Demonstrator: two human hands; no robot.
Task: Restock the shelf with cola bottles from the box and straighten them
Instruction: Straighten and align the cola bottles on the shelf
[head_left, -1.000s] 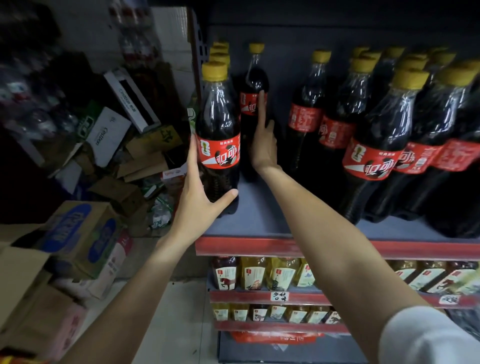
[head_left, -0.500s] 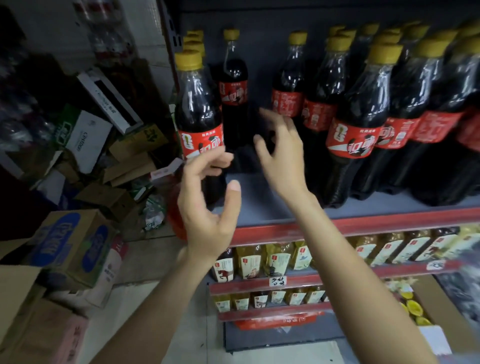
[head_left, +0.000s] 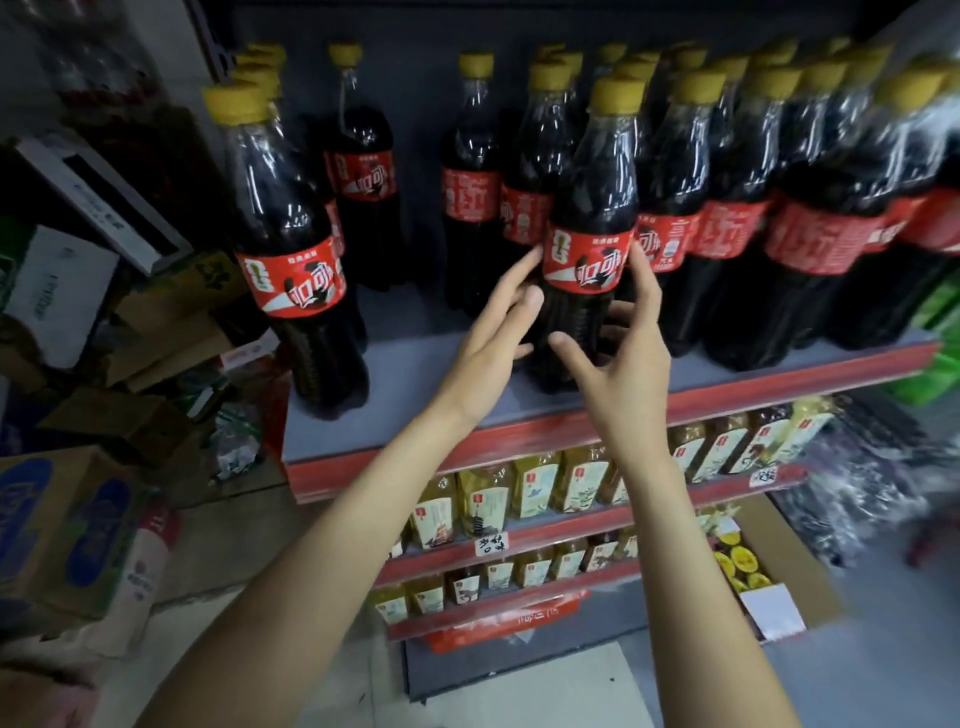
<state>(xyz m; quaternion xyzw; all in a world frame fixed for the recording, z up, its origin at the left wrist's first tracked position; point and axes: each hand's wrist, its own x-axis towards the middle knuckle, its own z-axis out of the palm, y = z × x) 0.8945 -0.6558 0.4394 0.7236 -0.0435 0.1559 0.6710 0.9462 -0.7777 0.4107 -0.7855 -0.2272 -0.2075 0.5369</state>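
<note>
— What finish is seen on the cola bottles (head_left: 589, 249)?
— Clear, glossy plastic, with yellow matt caps (head_left: 618, 94) and shiny red film labels.
— And the shelf (head_left: 410, 395) at centre frame?
— A smooth, matt grey surface is shown.
— The boxes (head_left: 67, 525) at lower left?
— Dull printed cardboard, creased and rough-edged.

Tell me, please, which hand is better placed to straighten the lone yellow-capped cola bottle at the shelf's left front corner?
Probably the left hand: it lies nearer that yellow-capped cola bottle, while the right hand is beyond it.

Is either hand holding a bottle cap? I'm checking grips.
No, left hand and right hand flank the front cola bottle below its label.
</note>
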